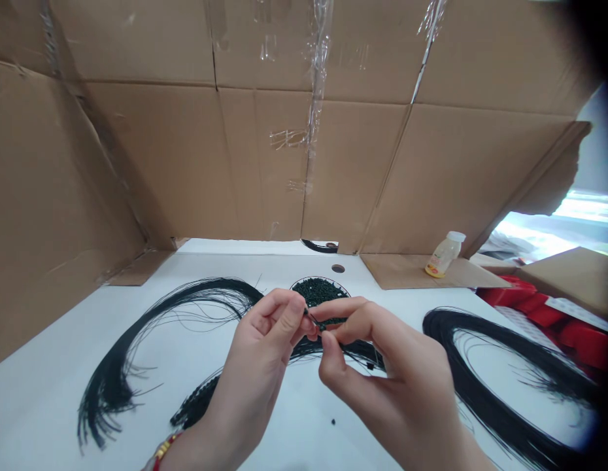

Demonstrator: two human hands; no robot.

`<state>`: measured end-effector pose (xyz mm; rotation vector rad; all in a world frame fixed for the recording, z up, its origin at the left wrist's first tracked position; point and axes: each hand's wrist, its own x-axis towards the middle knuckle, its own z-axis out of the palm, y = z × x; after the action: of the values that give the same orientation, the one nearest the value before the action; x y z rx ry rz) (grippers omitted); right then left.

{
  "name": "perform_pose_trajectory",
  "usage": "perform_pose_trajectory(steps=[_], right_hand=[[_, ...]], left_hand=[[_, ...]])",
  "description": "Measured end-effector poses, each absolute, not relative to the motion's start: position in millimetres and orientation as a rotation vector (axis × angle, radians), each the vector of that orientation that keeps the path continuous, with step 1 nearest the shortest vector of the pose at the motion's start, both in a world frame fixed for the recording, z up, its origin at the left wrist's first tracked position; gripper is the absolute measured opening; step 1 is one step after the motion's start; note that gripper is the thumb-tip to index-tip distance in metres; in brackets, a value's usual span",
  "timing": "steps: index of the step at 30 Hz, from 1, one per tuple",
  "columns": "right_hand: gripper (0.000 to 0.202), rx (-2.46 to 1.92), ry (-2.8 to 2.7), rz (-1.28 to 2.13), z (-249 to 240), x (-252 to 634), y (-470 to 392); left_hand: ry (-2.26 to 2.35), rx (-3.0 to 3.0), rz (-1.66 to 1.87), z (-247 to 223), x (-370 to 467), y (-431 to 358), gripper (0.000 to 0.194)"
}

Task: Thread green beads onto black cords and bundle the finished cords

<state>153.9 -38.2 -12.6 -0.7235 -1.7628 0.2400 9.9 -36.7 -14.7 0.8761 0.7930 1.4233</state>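
Both hands are up over the white bench (pixel 304 438), right in the middle, and here is the close work: a thin dark piece (pixel 312 318) pinched between them. The left hand (pixel 252 363) has thumb and fingers together on its upper end, and the right hand (pixel 402 360) is closed on the lower end, thumb tip against fingertips. The piece runs at a slant from one grip to the other, above the bench. What its covered ends look like, I can't tell; the fingers hide them.

Just behind the hands sits a round heap of small dark bits (pixel 321 289), partly covered by the fingers. Over on the left, a long bundle of dark strands (pixel 132 330) curves round, its near end fanned out, and a dark textured bunch (pixel 199 400) lies partly behind the left forearm. Out to the right, a thick looped bundle (pixel 480 386) lies on the bench, and one loose dark bit (pixel 333 422) rests in front of the hands.

There's a beaded bracelet (pixel 165 447) at the left wrist. Cardboard (pixel 265 163) rises behind it all, and a small white-capped bottle (pixel 446 254) stands on a cardboard flap (pixel 397 275), with red items (pixel 583 340) beyond, far right.
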Motion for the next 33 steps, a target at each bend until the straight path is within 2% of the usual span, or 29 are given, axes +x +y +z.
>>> perform_pose_trajectory(steps=[19,28,33], right_hand=[[0.019,-0.718,-1.791,0.247,-7.5,154.6,-34.6],[0.019,-0.714,-1.809,0.282,-4.8,154.6,-36.3],[0.019,-0.719,-1.765,0.456,-6.0,157.2,-34.8]], left_hand=[[0.827,0.929,1.392,-15.9,7.5,-35.0,0.036],[0.798,0.972,1.405,-19.7,6.4,-33.1,0.03],[0.731,0.935,1.385,-18.1,4.0,-31.4,0.027]])
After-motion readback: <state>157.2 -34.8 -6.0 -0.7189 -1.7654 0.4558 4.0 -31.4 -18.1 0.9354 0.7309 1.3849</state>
